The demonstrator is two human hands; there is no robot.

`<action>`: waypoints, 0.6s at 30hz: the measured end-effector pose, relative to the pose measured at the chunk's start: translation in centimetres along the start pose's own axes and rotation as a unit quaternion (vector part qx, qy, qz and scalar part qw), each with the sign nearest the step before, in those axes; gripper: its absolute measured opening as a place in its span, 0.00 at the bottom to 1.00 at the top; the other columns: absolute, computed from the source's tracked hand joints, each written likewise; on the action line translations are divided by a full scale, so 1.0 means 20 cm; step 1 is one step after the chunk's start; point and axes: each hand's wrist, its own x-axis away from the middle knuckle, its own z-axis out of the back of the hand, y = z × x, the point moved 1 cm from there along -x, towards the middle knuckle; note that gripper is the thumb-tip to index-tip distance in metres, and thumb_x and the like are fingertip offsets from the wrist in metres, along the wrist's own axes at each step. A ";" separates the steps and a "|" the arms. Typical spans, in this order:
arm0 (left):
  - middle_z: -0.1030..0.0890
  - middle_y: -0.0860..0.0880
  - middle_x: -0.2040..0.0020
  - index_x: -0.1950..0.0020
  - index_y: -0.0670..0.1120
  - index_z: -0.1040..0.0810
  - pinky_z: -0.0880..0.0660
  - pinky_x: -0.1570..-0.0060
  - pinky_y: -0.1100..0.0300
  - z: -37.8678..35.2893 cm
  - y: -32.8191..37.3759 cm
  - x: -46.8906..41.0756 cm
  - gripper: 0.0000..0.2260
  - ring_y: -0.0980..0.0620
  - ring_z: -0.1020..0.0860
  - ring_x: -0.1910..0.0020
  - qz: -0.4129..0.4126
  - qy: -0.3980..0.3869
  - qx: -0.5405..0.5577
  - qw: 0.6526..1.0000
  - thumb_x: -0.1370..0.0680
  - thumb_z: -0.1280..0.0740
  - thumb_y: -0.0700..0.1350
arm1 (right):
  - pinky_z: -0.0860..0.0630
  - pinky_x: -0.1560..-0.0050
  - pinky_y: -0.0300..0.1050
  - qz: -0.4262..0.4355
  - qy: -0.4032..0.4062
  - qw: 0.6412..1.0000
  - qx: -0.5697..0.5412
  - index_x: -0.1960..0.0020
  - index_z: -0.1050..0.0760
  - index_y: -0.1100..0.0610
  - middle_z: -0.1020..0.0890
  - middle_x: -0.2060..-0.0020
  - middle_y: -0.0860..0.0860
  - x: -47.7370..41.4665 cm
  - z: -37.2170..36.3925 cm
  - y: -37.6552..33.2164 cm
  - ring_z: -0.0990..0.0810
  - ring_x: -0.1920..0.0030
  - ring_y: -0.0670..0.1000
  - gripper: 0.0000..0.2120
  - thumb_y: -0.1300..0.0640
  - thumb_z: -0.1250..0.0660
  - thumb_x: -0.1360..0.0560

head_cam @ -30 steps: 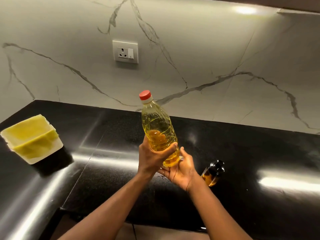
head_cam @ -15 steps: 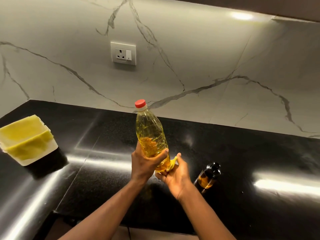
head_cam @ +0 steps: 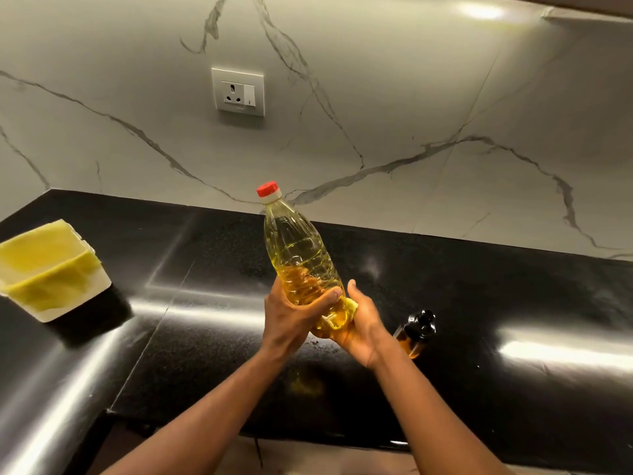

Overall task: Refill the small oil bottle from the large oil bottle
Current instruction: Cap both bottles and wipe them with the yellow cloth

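Both hands, left [head_cam: 291, 320] and right [head_cam: 361, 325], grasp the capped big bottle [head_cam: 301, 265] (steadying it, likely); small bottle [head_cam: 416, 332] waits at three o'clock.

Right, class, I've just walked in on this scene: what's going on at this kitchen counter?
A person holds the large oil bottle in both hands above the black counter. The left hand grips its lower body and the right hand cups its base. Its red cap is still on, so no pouring has begun. The small oil bottle sits on the counter beside the right wrist, its dark top on. A white tub with a yellow cloth sits far left.
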 end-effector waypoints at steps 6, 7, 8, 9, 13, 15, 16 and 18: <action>0.14 0.54 0.50 0.38 0.54 0.23 0.16 0.53 0.60 0.01 -0.01 -0.02 0.28 0.57 0.14 0.51 -0.022 0.028 -0.030 0.999 0.34 0.15 0.49 | 0.17 0.41 0.65 -0.033 -0.016 0.987 -0.154 0.28 0.23 0.61 0.16 0.37 0.65 0.00 -0.04 0.14 0.16 0.37 0.65 0.32 0.39 0.52 0.12; 0.14 0.55 0.50 0.39 0.56 0.24 0.16 0.53 0.59 0.02 -0.01 -0.03 0.28 0.58 0.14 0.52 -0.027 0.028 -0.045 0.998 0.34 0.15 0.50 | 0.17 0.42 0.65 -0.028 -0.010 0.988 -0.152 0.28 0.23 0.61 0.16 0.37 0.65 0.01 -0.05 0.15 0.16 0.38 0.65 0.30 0.40 0.50 0.12; 0.14 0.56 0.50 0.40 0.57 0.24 0.16 0.52 0.59 0.03 -0.01 -0.04 0.27 0.59 0.14 0.52 -0.033 0.024 -0.058 0.998 0.34 0.15 0.51 | 0.17 0.42 0.64 -0.022 0.000 0.990 -0.136 0.28 0.23 0.60 0.15 0.38 0.64 0.01 -0.05 0.16 0.16 0.39 0.64 0.27 0.42 0.47 0.12; 0.14 0.56 0.50 0.40 0.57 0.24 0.15 0.52 0.58 0.04 0.00 -0.06 0.27 0.59 0.14 0.52 -0.037 0.018 -0.065 0.997 0.34 0.15 0.52 | 0.17 0.43 0.62 -0.013 0.015 0.993 -0.117 0.28 0.23 0.61 0.14 0.40 0.63 0.02 -0.04 0.15 0.15 0.40 0.62 0.25 0.44 0.44 0.12; 0.14 0.53 0.50 0.36 0.50 0.24 0.15 0.54 0.58 0.01 0.01 -0.10 0.30 0.59 0.14 0.53 -0.052 -0.001 -0.084 0.995 0.33 0.15 0.52 | 0.21 0.34 0.66 0.025 0.053 0.985 -0.162 0.29 0.25 0.66 0.15 0.40 0.67 -0.03 -0.01 0.03 0.16 0.38 0.65 0.25 0.46 0.39 0.13; 0.14 0.53 0.50 0.36 0.50 0.24 0.15 0.54 0.59 -0.01 0.01 -0.12 0.30 0.58 0.14 0.53 -0.054 0.007 -0.081 0.995 0.33 0.15 0.51 | 0.25 0.30 0.69 0.017 0.043 0.982 -0.184 0.30 0.25 0.66 0.16 0.39 0.68 -0.05 -0.03 -0.03 0.17 0.36 0.68 0.30 0.40 0.42 0.14; 0.14 0.53 0.49 0.35 0.50 0.24 0.16 0.54 0.59 -0.01 0.01 -0.13 0.30 0.58 0.14 0.53 -0.057 0.013 -0.080 0.995 0.33 0.15 0.51 | 0.25 0.30 0.69 0.012 0.044 0.985 -0.166 0.32 0.23 0.65 0.15 0.40 0.68 -0.04 -0.05 -0.03 0.17 0.36 0.67 0.30 0.39 0.44 0.14; 0.15 0.55 0.49 0.34 0.52 0.25 0.17 0.55 0.63 -0.01 0.01 -0.17 0.30 0.61 0.14 0.52 -0.069 0.013 -0.088 0.994 0.32 0.16 0.52 | 0.23 0.34 0.68 0.011 0.058 0.994 -0.095 0.34 0.20 0.61 0.13 0.42 0.64 -0.05 -0.05 0.00 0.17 0.36 0.64 0.28 0.39 0.43 0.14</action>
